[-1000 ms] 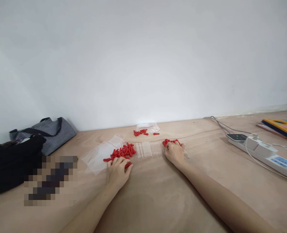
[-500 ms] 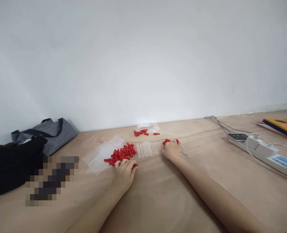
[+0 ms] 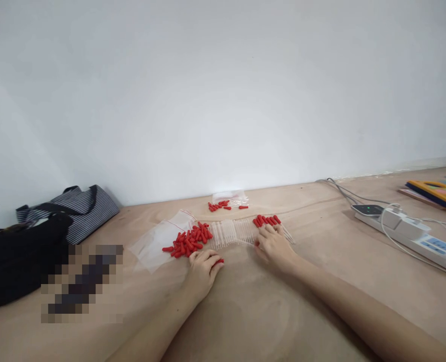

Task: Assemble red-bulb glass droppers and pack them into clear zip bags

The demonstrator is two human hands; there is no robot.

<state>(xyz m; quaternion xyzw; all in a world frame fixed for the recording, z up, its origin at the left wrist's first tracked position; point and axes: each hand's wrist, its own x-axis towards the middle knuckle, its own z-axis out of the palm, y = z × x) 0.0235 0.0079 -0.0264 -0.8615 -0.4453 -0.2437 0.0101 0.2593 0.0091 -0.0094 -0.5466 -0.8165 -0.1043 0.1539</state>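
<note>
My left hand point(image 3: 202, 274) is closed on a red rubber dropper bulb point(image 3: 219, 261), whose end shows past the fingertips. Beside it lies a heap of similar red rubber bulbs point(image 3: 187, 242). Thin clear dropper tubes point(image 3: 225, 234) lie side by side in a row between my hands. My right hand point(image 3: 277, 250) pinches a clear dropper tube point(image 3: 246, 244) that points left toward the other hand. Just beyond the right fingers, several droppers with red bulbs fitted point(image 3: 270, 220) lie in a row, their lower parts partly hidden.
Clear plastic bags point(image 3: 149, 249) lie left of the heap. More red bulbs point(image 3: 218, 205) rest by another bag near the wall. A power strip point(image 3: 430, 246) with cables and a coloured board point(image 3: 437, 193) are at right. A striped bag point(image 3: 94, 211) and black bag point(image 3: 26, 256) stand left.
My right hand has drawn back from the red-bulbed droppers, uncovering them, and now has a clear tube. My left hand has shifted slightly right with its bulb.
</note>
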